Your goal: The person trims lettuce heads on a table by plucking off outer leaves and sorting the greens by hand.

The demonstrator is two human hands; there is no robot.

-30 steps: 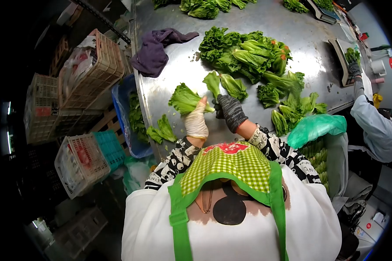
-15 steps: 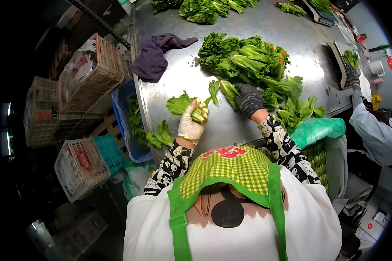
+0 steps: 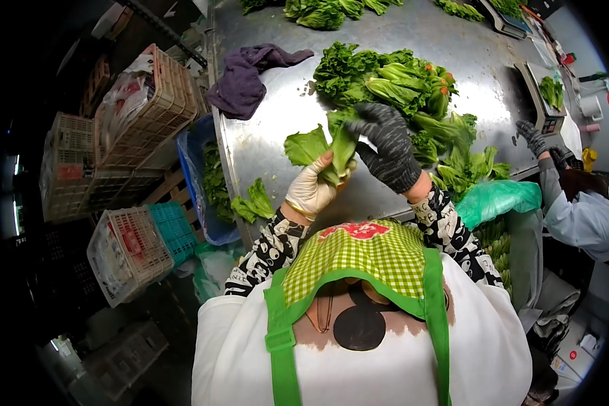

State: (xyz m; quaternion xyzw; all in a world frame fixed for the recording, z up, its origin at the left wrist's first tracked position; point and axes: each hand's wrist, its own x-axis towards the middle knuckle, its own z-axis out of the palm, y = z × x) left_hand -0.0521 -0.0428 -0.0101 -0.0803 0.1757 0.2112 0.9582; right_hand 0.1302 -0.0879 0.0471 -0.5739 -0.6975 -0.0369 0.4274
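My left hand, in a pale glove, is wrapped round the base of some leafy greens above the near part of the metal table. My right hand, in a dark grey knit glove, is beside the upper leaves of the bunch, its thumb and fingers apart; whether it touches the leaves is unclear. Behind it lies a pile of lettuce, with orange bands at its right end. More loose heads lie to the right, and a small leafy piece sits near the table's left edge.
A purple cloth lies at the left of the metal table. Beyond that edge stand a blue lined bin and plastic crates. Green plastic is at the right. A co-worker's gloved hands are near a scale.
My right hand reached right to the lettuce head, then came back up beside the greens in my left hand, which now hold more leaf. The co-worker's hand has left the scale.
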